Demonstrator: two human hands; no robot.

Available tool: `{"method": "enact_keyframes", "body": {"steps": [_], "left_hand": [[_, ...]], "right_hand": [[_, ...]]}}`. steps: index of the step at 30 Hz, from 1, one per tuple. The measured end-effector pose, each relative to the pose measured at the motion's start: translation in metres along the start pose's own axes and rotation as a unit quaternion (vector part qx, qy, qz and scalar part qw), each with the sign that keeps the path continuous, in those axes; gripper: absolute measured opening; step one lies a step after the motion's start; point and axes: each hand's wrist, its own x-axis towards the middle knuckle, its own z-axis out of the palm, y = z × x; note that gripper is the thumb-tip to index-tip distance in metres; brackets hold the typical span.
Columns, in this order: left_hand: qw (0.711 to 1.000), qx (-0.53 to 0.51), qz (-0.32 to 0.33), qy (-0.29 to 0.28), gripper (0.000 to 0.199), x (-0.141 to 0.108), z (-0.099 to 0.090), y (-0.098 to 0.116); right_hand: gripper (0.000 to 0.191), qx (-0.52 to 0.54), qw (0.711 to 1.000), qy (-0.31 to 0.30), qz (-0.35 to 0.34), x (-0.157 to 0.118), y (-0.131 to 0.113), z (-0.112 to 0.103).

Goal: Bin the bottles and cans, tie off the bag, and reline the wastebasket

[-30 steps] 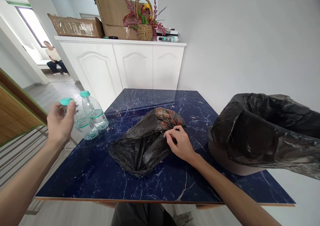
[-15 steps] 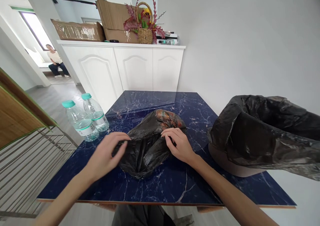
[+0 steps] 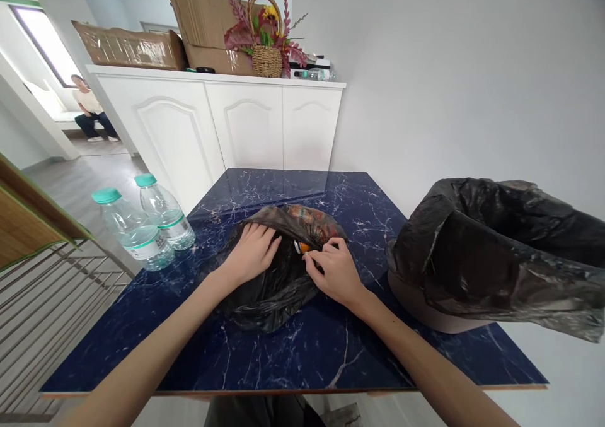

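Note:
A black plastic bag point(image 3: 265, 313) lies on the table in front of me, its mouth spread toward me. Orange-red things show dimly through its far right side. In the mouth, the end of an orange item with a pale round rim point(image 3: 301, 246) is visible; its kind is not clear. My left hand point(image 3: 250, 250) rests at the bag's upper left lip, fingers stretched out along it and thumb apart. My right hand point(image 3: 333, 269) pinches the bag's right edge between thumb and fingers, close beside the orange item.
Two clear bottles with teal caps point(image 3: 163, 216) stand at the table's left edge. On the right is a bin lined with a black bag point(image 3: 482, 257). A wire rack point(image 3: 61, 288) is at left. Behind the blue marbled table point(image 3: 293, 187) stands a white cabinet point(image 3: 255, 124). A person point(image 3: 92, 108) sits far left.
My left hand has moved right and forward onto the bag's lip. The mouth is wider, and the orange item inside now shows. My right hand stays at the bag's right edge.

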Motion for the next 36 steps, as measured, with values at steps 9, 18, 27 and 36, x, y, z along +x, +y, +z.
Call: {"method": "enact_keyframes", "body": {"steps": [9, 18, 27, 36], "left_hand": [[0.997, 0.042, -0.058, -0.006, 0.031, 0.066, 0.015, -0.006], [0.998, 0.017, -0.001, -0.068, 0.048, 0.113, 0.040, -0.025], [0.991, -0.059, 0.056, -0.104, 0.057, 0.130, 0.062, -0.041], [0.994, -0.093, 0.027, -0.051, 0.067, 0.089, 0.049, -0.039]], "right_hand": [[0.026, -0.106, 0.984, 0.059, 0.129, 0.003, 0.018, -0.001], [0.055, -0.197, 0.963, 0.003, 0.184, -0.002, 0.038, 0.006], [0.061, -0.194, 0.955, -0.013, 0.223, -0.005, 0.046, 0.012], [0.051, -0.036, 0.996, 0.064, 0.046, 0.009, 0.023, -0.005]]}}
